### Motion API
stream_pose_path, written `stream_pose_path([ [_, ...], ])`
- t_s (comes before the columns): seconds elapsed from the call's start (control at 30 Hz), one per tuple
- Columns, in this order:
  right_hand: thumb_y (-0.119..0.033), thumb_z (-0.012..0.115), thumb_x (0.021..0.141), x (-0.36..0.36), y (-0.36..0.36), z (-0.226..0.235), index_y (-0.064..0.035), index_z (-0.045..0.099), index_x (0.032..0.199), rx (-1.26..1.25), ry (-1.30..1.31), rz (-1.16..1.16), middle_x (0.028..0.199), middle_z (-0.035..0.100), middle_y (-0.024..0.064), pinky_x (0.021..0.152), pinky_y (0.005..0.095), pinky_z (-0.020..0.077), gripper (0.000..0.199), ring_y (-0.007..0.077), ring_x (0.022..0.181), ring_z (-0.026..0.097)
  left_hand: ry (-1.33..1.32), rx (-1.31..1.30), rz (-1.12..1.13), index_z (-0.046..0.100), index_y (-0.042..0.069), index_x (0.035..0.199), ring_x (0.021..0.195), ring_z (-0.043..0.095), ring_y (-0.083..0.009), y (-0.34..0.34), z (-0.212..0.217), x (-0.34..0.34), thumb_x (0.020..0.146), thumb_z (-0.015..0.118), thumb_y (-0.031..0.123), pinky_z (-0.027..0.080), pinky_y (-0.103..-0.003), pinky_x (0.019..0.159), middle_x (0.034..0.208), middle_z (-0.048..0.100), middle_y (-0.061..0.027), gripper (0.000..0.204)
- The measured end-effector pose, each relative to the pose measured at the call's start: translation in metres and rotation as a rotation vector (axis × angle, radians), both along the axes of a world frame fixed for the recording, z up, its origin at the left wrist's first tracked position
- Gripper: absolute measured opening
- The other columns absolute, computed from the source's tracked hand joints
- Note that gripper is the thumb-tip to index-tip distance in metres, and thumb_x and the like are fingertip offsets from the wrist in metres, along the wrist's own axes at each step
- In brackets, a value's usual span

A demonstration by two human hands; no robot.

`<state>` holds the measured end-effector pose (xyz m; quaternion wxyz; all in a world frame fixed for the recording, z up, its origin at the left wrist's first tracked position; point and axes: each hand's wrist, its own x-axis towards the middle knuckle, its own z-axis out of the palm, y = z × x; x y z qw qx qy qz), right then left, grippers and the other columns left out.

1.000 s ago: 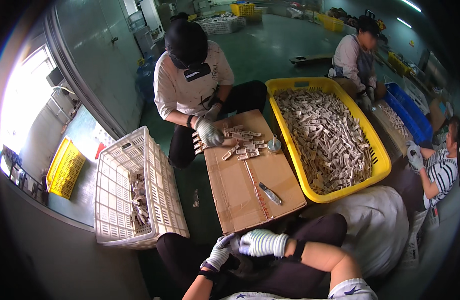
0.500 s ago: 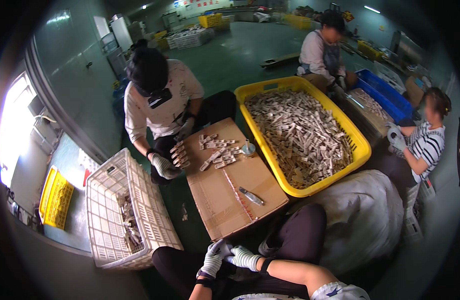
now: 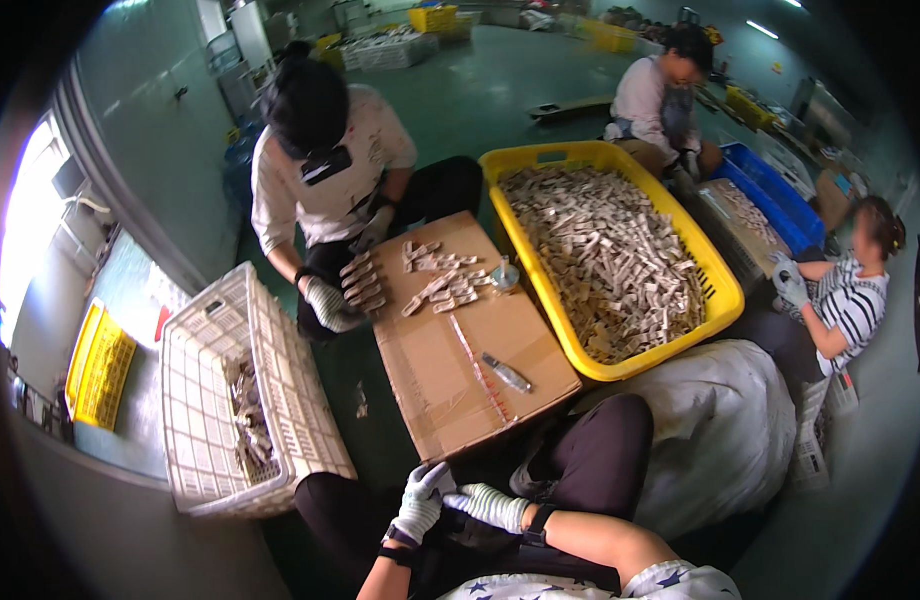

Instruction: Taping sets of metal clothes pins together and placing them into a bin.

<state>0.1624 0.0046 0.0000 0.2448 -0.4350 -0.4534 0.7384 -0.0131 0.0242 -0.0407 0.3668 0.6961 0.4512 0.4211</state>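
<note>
Our left hand (image 3: pixel 417 503) and right hand (image 3: pixel 488 505) meet; we cannot tell whether the fingers grasp anything. At one o'clock from them, the knife (image 3: pixel 507 373) lies on the cardboard box (image 3: pixel 448 391), long axis ten-to-four.

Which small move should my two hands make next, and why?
Perhaps draw the right hand slightly back from the left hand: both seem to meet beside the cardboard box, and anything between them is hard to see, so a small gap might show it.
</note>
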Motion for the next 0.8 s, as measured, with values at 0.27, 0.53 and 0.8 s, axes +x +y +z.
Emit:
stream_pose_path([
  [0.27,-0.040,0.057,0.094,-0.004,-0.003,-0.003,-0.0037,0.068,0.099,-0.032,0.030,0.038,0.087,0.067,0.0028,0.081,0.0316,0.0457,0.038,0.0144,0.085,0.058,-0.168,-0.547,-0.163,0.057,0.005,0.122,0.104,0.058,-0.0216,0.007,0.022,-0.015,0.079,0.058,-0.014,0.050,-0.034,0.089,0.113,0.058,-0.0090,0.047],
  [0.53,-0.042,0.057,0.093,0.001,-0.007,0.020,-0.0084,0.064,0.095,-0.249,-0.036,-0.038,0.071,0.058,-0.0012,0.052,0.0273,0.0425,0.035,0.0115,0.055,0.051,-0.850,-1.112,0.060,0.065,0.001,0.107,0.083,0.058,-0.0183,0.017,0.013,0.007,0.089,0.058,0.009,0.050,-0.032,0.075,0.090,0.060,-0.0056,0.020],
  [0.8,-0.039,0.055,0.094,-0.003,0.001,0.030,-0.0075,0.064,0.098,-0.229,-0.027,0.002,0.069,0.058,-0.0017,0.049,0.0271,0.0418,0.033,0.0107,0.052,0.051,-0.988,-1.160,0.031,0.062,-0.003,0.109,0.084,0.065,-0.0269,0.018,0.006,-0.003,0.089,0.050,-0.001,0.055,-0.039,0.082,0.095,0.065,-0.0144,0.024],
])
